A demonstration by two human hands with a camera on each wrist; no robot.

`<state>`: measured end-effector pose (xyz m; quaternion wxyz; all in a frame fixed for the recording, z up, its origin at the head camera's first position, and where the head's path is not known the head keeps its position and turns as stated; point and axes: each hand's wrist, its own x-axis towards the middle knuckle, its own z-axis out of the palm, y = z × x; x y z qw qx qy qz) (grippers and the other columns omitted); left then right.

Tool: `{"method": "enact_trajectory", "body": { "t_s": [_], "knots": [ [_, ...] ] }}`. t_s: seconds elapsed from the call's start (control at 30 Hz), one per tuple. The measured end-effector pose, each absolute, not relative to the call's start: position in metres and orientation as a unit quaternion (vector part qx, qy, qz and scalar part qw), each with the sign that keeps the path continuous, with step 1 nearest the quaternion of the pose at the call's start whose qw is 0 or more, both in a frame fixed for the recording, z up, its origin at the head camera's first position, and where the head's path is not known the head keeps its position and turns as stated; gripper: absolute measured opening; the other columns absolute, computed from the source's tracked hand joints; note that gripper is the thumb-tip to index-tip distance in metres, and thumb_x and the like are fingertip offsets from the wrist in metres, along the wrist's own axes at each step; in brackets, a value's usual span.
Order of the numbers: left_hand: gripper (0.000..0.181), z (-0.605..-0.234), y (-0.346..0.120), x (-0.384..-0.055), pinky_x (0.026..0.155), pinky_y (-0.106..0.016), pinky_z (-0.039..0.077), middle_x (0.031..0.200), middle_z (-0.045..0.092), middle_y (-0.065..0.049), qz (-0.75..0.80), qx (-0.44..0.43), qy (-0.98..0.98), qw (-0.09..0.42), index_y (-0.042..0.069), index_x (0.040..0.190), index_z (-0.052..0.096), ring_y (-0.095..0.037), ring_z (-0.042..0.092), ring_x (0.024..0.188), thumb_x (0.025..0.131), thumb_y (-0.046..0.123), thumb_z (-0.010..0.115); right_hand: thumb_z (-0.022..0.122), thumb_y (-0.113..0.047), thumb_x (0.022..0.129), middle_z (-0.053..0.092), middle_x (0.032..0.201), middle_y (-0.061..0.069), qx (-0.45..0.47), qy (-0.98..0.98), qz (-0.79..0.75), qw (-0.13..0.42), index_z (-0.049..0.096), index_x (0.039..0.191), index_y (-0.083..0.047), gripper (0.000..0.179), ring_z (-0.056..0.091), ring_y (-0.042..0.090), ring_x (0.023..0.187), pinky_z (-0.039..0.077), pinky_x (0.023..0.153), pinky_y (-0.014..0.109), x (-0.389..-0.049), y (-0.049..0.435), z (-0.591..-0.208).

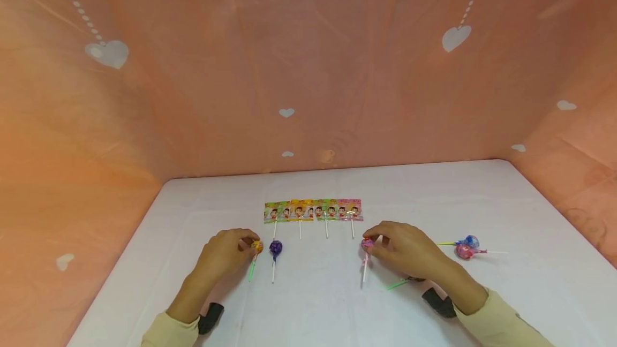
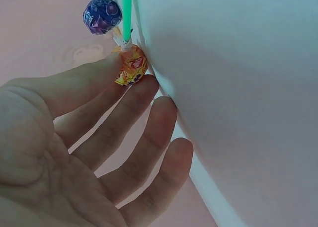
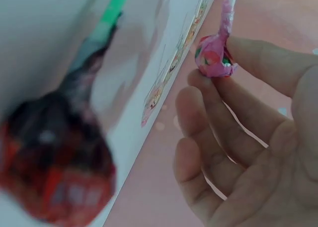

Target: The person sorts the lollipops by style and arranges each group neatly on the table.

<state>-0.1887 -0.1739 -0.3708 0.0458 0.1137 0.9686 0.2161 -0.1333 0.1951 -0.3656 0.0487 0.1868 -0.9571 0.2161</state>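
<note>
My left hand (image 1: 225, 253) pinches a lollipop in a yellow-orange wrapper (image 1: 257, 246) between thumb and fingertips, its green stick (image 2: 126, 13) pointing toward me. Just right of it lies a purple-wrapped lollipop (image 1: 276, 248) with a white stick. On the other side, my right hand (image 1: 405, 248) grips the head of a pink lollipop (image 3: 212, 55) with thumb and fingertips; its white stick also points toward me. Partly hidden beneath the right hand is a dark red and black lollipop (image 3: 59, 162) with a green stick.
A row of flat packets with sticks (image 1: 301, 211), green, orange and pink, lies toward the back of the white table (image 1: 318, 299). Right of my right hand are a blue lollipop (image 1: 471, 241) and a red-pink lollipop (image 1: 464, 252). Orange cloth walls (image 1: 308, 68) enclose the table.
</note>
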Motion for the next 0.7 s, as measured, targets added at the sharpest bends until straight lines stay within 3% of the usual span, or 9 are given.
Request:
{"method": "enact_trajectory", "body": {
  "t_s": [0.3,0.7],
  "knots": [
    [0.024,-0.37,-0.175,-0.188,0.063,-0.035,0.047,0.086,0.073,0.002,0.218,0.121,0.968,0.039,0.018,0.105,0.076,-0.013,0.065,0.079,0.082,0.013,0.075,0.069,-0.027,0.092,0.065,0.091,-0.014,0.19,-0.954,0.224,0.064,0.073,0.112,-0.019,0.022,0.056,0.001,0.079,0.046,0.07,0.024,-0.144,0.175,-0.371],
    [0.024,-0.368,-0.174,-0.186,0.065,-0.036,0.047,0.087,0.073,0.002,0.212,0.127,0.968,0.034,0.019,0.104,0.076,-0.013,0.064,0.079,0.081,0.013,0.076,0.067,-0.029,0.094,0.069,0.112,-0.007,0.191,-0.95,0.239,0.07,0.072,0.116,-0.019,0.025,0.058,0.002,0.084,0.051,0.082,0.031,-0.154,0.145,-0.376]
  ]
}}
